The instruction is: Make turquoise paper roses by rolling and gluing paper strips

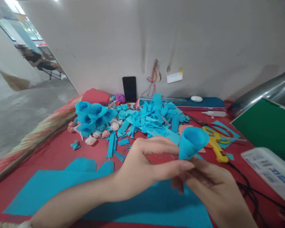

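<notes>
A blue rolled paper cone is held up over the table, its wide opening facing up. My left hand pinches it from the left, thumb in front and fingers behind. Lower down, my right hand grips the narrow base of the cone, its fingertips touching my left thumb. Beneath both hands lies a large blue paper sheet, with rounded blue petal shapes along its far edge. Several finished blue paper flowers are bunched at the left, beside a heap of blue paper scraps.
On the red table, a yellow glue gun and red-handled scissors lie right of the scraps. A black phone leans on the wall. A white box and green board are rightmost. A seated person is far left.
</notes>
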`<action>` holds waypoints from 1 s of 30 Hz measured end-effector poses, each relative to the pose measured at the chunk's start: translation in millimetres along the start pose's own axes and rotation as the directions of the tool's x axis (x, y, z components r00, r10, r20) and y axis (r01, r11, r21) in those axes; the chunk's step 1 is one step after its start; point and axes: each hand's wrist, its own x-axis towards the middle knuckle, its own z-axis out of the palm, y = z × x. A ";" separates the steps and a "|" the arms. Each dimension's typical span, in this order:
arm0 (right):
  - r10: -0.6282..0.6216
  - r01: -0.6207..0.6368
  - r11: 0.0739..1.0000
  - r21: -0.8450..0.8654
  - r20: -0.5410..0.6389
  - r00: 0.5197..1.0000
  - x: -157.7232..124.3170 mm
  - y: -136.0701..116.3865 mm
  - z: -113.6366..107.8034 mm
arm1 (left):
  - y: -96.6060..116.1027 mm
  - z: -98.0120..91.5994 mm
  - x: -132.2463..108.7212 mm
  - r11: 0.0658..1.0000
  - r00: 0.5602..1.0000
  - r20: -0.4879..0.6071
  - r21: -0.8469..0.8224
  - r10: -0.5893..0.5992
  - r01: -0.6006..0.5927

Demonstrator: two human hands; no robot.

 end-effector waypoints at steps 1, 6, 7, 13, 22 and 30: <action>-0.005 0.005 1.000 -0.004 -0.007 1.000 0.1 -0.4 0.0 | -0.4 -0.4 0.3 0.999 1.000 0.016 0.024 0.022 -0.023; -0.065 0.064 0.995 -0.081 -0.005 0.998 2.3 -2.7 -0.9 | 1.3 -3.2 1.3 0.972 0.989 0.067 0.188 0.129 -0.139; -0.084 0.084 0.992 -0.092 0.000 0.996 3.3 -2.4 -2.3 | 2.1 -3.9 1.6 0.957 0.985 0.071 0.238 0.155 -0.168; -0.277 0.279 0.936 -0.217 0.042 0.960 8.5 0.9 -20.2 | 4.9 -6.8 4.2 0.859 0.959 0.016 0.441 0.284 -0.261; -0.714 0.613 0.506 -0.607 0.104 0.693 -0.5 -14.9 -35.4 | -0.4 -4.5 5.9 0.706 0.930 0.068 0.632 0.361 -0.320; -0.711 0.559 0.486 -0.672 0.068 0.700 -5.9 -14.2 -30.7 | 0.2 -5.1 6.7 0.558 0.888 0.151 0.729 0.435 -0.397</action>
